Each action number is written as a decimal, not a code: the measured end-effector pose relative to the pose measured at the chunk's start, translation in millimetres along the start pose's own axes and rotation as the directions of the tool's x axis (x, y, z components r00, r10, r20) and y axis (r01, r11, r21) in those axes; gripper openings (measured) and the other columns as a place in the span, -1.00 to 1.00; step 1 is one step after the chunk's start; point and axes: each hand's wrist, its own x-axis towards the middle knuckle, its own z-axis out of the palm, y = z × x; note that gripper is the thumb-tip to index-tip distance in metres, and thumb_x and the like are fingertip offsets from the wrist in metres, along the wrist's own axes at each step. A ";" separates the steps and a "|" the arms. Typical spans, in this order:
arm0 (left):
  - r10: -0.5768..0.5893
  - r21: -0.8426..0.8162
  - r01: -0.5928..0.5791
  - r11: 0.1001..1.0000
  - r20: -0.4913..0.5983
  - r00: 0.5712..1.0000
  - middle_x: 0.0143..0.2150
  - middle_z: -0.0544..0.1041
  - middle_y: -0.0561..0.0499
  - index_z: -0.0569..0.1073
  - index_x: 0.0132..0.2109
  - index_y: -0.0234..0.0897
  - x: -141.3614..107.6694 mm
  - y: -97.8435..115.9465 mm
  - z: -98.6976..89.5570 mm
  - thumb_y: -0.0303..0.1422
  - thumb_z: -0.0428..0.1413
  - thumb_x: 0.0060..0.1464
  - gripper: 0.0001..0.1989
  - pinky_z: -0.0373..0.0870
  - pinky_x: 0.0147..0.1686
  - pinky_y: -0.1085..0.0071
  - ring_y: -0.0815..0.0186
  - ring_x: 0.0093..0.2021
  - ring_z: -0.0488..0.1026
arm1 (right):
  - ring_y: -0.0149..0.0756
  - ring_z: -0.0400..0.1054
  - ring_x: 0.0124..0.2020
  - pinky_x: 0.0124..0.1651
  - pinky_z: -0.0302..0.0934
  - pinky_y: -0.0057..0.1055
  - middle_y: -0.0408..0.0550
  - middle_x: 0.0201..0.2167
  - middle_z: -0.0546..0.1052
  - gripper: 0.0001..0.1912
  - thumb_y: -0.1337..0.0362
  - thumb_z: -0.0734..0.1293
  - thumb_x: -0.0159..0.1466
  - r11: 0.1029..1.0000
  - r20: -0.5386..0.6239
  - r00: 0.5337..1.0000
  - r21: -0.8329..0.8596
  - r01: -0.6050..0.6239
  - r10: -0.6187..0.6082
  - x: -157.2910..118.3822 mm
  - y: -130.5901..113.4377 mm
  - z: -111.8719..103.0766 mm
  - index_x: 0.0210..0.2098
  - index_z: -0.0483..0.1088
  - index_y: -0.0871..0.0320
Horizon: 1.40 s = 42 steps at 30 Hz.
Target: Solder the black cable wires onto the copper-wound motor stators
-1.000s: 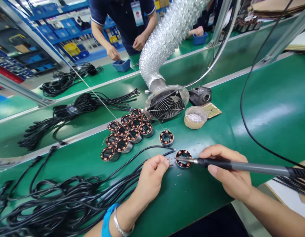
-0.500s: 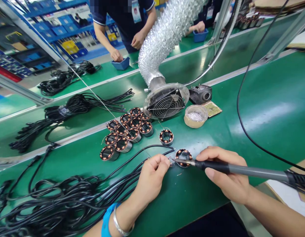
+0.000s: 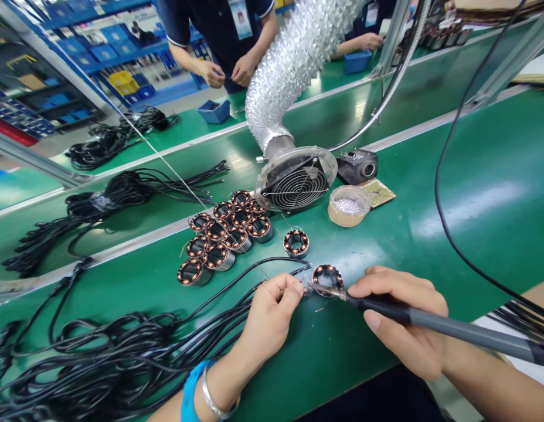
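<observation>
My right hand (image 3: 408, 316) is wrapped round a soldering iron (image 3: 465, 331), whose metal tip points left, over the near edge of a copper-wound ring (image 3: 327, 279) on the green bench. The tip ends close to the fingertips of my left hand (image 3: 272, 316). Thumb and forefinger of that hand are pinched on thin wires (image 3: 305, 283) beside the ring; their exact number is too small to tell. Black cables (image 3: 237, 310) run from the left towards the pinch. Behind, a second ring (image 3: 296, 242) stands alone.
Several more rings (image 3: 219, 256) stand grouped left of a fan (image 3: 298, 184) on a silver duct (image 3: 293, 76). A solder tub (image 3: 349, 205) is behind my right hand. Coiled cables (image 3: 100, 357) fill the left. Across the bench, a person's hands (image 3: 228, 73) are above a blue bin (image 3: 214, 111).
The iron's handle has swung slightly down at its rear with my right hand, its tip still near my left fingertips. Across the bench, the person's hand has lifted out of the blue bin.
</observation>
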 end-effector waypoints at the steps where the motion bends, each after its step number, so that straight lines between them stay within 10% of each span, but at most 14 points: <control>1: -0.002 0.000 0.002 1.000 0.002 1.000 -0.57 0.06 0.19 0.24 -0.47 -0.26 -0.1 0.0 0.0 -0.17 0.03 0.12 -0.70 -0.06 -0.53 0.47 0.43 -0.54 -0.06 | -0.40 0.28 -0.61 -0.55 0.18 -0.43 -0.14 -0.55 0.46 -0.77 0.43 0.23 0.11 1.000 -0.005 1.000 0.005 0.009 -0.009 -0.6 0.6 0.8 -0.26 0.43 0.13; 42: 0.032 0.037 -0.032 0.999 0.017 0.999 -0.56 0.11 0.17 0.25 -0.47 -0.27 2.8 0.2 -2.5 -0.15 0.02 0.14 -0.67 -0.02 -0.50 0.47 0.42 -0.52 0.02 | -0.35 0.34 -0.50 -0.47 0.27 -0.40 -0.09 -0.44 0.47 -0.62 0.37 0.22 0.34 0.992 0.060 0.991 -0.025 0.124 -0.122 0.2 16.1 8.0 0.14 0.35 0.12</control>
